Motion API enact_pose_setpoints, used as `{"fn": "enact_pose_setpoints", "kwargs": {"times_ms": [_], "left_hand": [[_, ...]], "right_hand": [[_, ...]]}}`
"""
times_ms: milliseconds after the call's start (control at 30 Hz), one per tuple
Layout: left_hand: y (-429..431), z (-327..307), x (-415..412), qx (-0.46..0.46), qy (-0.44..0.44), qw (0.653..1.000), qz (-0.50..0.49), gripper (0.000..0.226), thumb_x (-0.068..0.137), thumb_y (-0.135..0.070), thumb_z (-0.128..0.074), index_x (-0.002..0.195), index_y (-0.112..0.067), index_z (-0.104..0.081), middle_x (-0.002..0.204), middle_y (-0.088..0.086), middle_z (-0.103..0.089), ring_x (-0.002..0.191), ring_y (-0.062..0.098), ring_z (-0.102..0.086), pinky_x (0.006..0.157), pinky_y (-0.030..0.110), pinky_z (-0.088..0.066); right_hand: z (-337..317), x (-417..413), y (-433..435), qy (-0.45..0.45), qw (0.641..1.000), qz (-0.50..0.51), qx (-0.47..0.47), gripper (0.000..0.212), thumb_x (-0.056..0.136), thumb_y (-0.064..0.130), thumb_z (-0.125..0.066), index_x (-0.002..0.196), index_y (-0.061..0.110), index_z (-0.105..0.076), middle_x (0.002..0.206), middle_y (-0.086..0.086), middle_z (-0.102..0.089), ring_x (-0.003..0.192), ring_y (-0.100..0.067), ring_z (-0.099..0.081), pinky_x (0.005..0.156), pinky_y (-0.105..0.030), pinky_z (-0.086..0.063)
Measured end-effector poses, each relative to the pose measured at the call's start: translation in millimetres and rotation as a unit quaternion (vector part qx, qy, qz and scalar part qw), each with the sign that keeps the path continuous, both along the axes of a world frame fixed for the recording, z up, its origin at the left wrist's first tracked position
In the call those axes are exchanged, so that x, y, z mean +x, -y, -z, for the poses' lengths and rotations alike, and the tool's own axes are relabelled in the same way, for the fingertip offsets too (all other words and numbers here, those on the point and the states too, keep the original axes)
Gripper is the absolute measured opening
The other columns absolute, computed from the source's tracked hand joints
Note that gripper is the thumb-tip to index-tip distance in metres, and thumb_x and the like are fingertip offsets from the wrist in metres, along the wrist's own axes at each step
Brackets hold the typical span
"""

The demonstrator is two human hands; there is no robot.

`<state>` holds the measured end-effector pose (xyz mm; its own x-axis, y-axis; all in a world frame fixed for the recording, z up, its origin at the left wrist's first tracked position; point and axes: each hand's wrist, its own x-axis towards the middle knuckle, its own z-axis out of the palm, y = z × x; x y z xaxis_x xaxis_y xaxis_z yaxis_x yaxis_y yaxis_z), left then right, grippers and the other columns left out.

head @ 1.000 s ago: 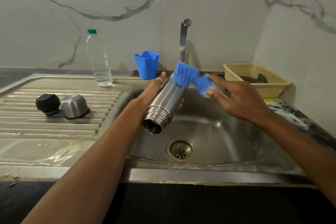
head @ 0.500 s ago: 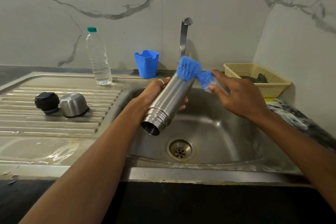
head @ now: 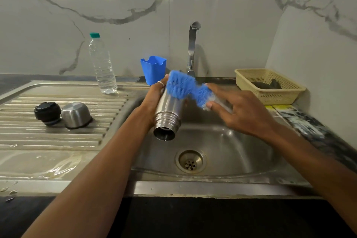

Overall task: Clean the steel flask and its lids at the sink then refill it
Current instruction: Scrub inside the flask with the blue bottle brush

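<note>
Nearest, the front rim of the steel sink (head: 193,187) is seen, with the drain (head: 190,161) set in the basin floor behind it. Above the basin the steel flask (head: 168,114) is held tilted, its open threaded mouth turned down and toward the camera. It is grasped round the body by the left hand (head: 154,96), on which a ring is worn. The handle of a blue brush (head: 183,87) is pinched between the thumb and fingers of the right hand (head: 241,112), and its bristles are laid against the flask's far end.

To the left, on the wet ribbed drainboard (head: 58,141), a black inner lid (head: 47,111) and a steel cup lid (head: 76,115), rim down, are set touching.

Farther back, a clear water bottle (head: 102,67), a blue plastic holder (head: 153,69) and the tap (head: 192,48) are ranged before the marbled wall. On the worktop to the right a yellow basket (head: 280,94) is placed, with something dark in it.
</note>
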<state>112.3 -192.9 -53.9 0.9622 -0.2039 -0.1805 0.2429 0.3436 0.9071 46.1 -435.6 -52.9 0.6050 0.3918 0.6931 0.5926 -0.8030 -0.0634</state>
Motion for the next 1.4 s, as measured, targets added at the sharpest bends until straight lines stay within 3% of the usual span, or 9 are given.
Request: {"fn": "enact_pose_setpoints", "kwargs": {"times_ms": [133,300,467,567,767,867,1000,1167,1400], "left_hand": [[-3,3,4,-0.042,-0.007,0.998,-0.040,0.044,0.107,-0.041,-0.039,0.086,-0.006,-0.052,0.050,0.007,-0.061,0.037,0.018,-0.060,0.036,0.021,-0.047],[-7,2,6,-0.099,-0.044,0.986,-0.125,0.058,0.102,-0.056,-0.043,0.129,-0.007,-0.059,0.097,0.019,-0.075,0.073,0.033,-0.074,0.053,0.042,-0.060],[-8,3,10,-0.105,-0.068,0.976,-0.177,0.043,0.103,-0.050,-0.043,0.104,-0.009,-0.058,0.054,0.006,-0.065,0.044,0.022,-0.065,0.044,0.031,-0.056],[-6,5,10,-0.112,-0.080,0.974,-0.180,0.045,0.102,-0.053,-0.046,0.109,-0.010,-0.060,0.065,0.007,-0.068,0.053,0.025,-0.068,0.052,0.033,-0.056],[-5,9,12,-0.120,-0.088,0.967,-0.205,0.054,0.098,-0.054,-0.049,0.128,-0.012,-0.062,0.105,0.011,-0.074,0.089,0.030,-0.073,0.071,0.043,-0.060],[-5,9,12,-0.137,-0.105,0.961,-0.216,0.050,0.099,-0.051,-0.049,0.130,-0.013,-0.061,0.104,0.009,-0.075,0.089,0.027,-0.074,0.067,0.041,-0.060],[-2,9,8,-0.159,-0.119,0.955,-0.221,0.050,0.101,-0.046,-0.049,0.138,-0.012,-0.054,0.114,0.011,-0.073,0.094,0.028,-0.073,0.067,0.042,-0.060],[4,9,5,-0.178,-0.121,0.951,-0.223,0.051,0.101,-0.042,-0.051,0.141,-0.010,-0.048,0.118,0.017,-0.070,0.095,0.032,-0.072,0.071,0.046,-0.061],[13,8,-4,-0.162,-0.130,0.951,-0.230,0.055,0.102,-0.041,-0.056,0.145,-0.014,-0.036,0.125,0.017,-0.062,0.089,0.029,-0.069,0.062,0.045,-0.060]], "right_hand": [[1,-6,-7,-0.003,0.997,-0.081,0.007,0.053,0.097,0.040,-0.063,0.145,0.020,-0.056,0.106,-0.001,-0.077,0.066,0.018,-0.048,0.065,-0.001,-0.028],[-7,-5,10,0.004,0.994,-0.104,0.024,0.051,0.096,0.040,-0.064,0.143,0.020,-0.059,0.091,0.014,-0.069,0.056,0.009,-0.043,0.060,-0.007,-0.034],[-11,-1,24,0.011,0.998,0.050,0.033,0.051,0.095,0.045,-0.064,0.142,0.027,-0.059,0.085,-0.002,-0.074,0.055,-0.005,-0.047,0.059,-0.026,-0.040],[-12,-5,21,-0.018,0.990,0.143,0.012,0.051,0.097,0.048,-0.063,0.146,0.033,-0.055,0.103,-0.004,-0.077,0.086,-0.028,-0.070,0.069,-0.032,-0.048],[-22,-12,-16,-0.142,0.962,0.215,0.095,0.063,0.098,0.046,-0.058,0.155,0.026,-0.040,0.138,-0.006,-0.063,0.120,-0.033,-0.061,0.094,-0.044,-0.049],[-31,-13,-38,-0.242,0.931,0.194,0.194,0.069,0.094,0.042,-0.066,0.153,0.024,-0.037,0.137,-0.002,-0.061,0.113,-0.024,-0.062,0.086,-0.031,-0.048],[-35,-20,-59,-0.395,0.834,0.065,0.379,0.073,0.079,0.038,-0.085,0.137,0.029,-0.041,0.123,0.006,-0.063,0.086,-0.010,-0.064,0.050,-0.013,-0.045],[-24,-20,-89,-0.336,0.844,0.075,0.411,0.117,0.041,0.067,-0.093,0.140,0.028,-0.044,0.126,0.009,-0.064,0.107,-0.010,-0.065,0.092,-0.037,-0.057],[-41,-17,-102,-0.280,0.872,0.141,0.375,0.079,0.063,0.063,-0.084,0.125,0.028,-0.051,0.109,0.011,-0.064,0.094,-0.007,-0.063,0.077,-0.030,-0.053]]}}
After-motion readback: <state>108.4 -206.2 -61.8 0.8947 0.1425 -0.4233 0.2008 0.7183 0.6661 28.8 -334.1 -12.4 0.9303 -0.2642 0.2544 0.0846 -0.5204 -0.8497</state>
